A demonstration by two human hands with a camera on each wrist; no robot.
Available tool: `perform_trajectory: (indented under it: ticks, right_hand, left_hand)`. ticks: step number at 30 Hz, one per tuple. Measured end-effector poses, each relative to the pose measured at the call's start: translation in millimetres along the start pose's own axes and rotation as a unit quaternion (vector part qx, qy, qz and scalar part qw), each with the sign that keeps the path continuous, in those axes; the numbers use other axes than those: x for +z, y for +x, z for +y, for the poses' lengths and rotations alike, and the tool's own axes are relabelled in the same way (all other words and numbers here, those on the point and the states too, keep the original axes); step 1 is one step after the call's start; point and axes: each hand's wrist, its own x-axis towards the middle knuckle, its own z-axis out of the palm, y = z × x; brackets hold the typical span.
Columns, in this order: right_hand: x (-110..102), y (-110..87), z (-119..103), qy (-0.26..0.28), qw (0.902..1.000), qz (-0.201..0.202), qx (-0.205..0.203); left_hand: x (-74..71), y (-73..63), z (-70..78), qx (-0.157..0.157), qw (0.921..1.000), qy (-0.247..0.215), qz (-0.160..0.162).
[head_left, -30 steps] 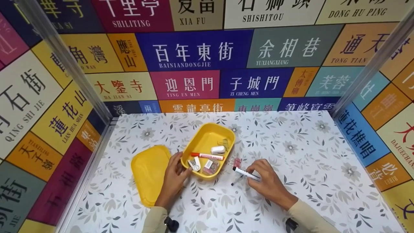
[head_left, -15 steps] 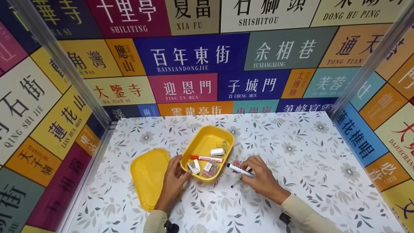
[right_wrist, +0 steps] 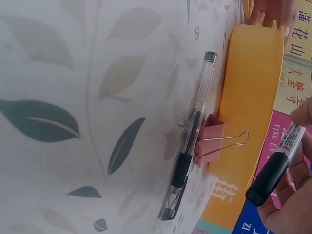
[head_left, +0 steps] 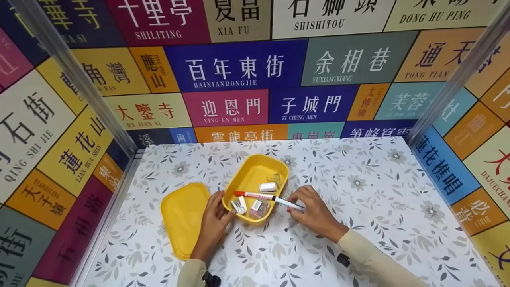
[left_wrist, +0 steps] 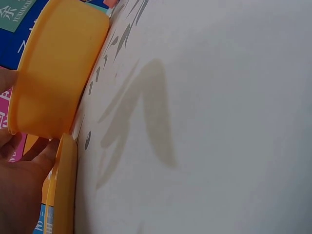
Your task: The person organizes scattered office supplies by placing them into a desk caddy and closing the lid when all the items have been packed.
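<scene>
Right of lower centre, my right hand [head_left: 315,210] is gripping a black-capped marker [head_left: 285,203], which is jutting leftward from it.

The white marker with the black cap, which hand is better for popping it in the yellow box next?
Right, probably: the right hand holds the marker by the box, while the left hand is at its other side.

Back-wall panels [head_left: 235,65] read SHILITING, XIA FU, SHISHITOU, BAINIANDONGJIE, YUXIANGXIANG, YING EN MEN
</scene>
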Motion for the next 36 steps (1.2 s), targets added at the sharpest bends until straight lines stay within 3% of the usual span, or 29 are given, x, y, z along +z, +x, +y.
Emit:
perform_trajectory:
  ticks: [6,15,21,30,36]
  right_hand:
    - [2.0,5.3,0.3,0.005,0.9997,-0.015,0.017]
    - [6.0,12.2,-1.8,-0.002,0.9997,-0.022,0.003]
    - [7.7,17.6,-4.5,0.005,0.9995,-0.029,0.006]
    - [15.4,24.0,0.8,0.007,0.9993,-0.017,-0.032]
    - [19.5,28.5,0.2,0.002,0.9994,-0.024,-0.025]
  left_hand:
    - [0.2,0.3,-0.5,0.002,1.0000,0.004,0.000]
    - [0.7,0.1,-0.9,-0.015,0.9998,0.014,0.006]
    - [0.7,0.2,-1.2,-0.012,0.9999,0.010,0.003]
    - [1.3,0.6,-0.6,0.008,0.9999,-0.006,0.000]
    - [0.6,0.3,0.2,0.003,1.0000,0.003,0.003]
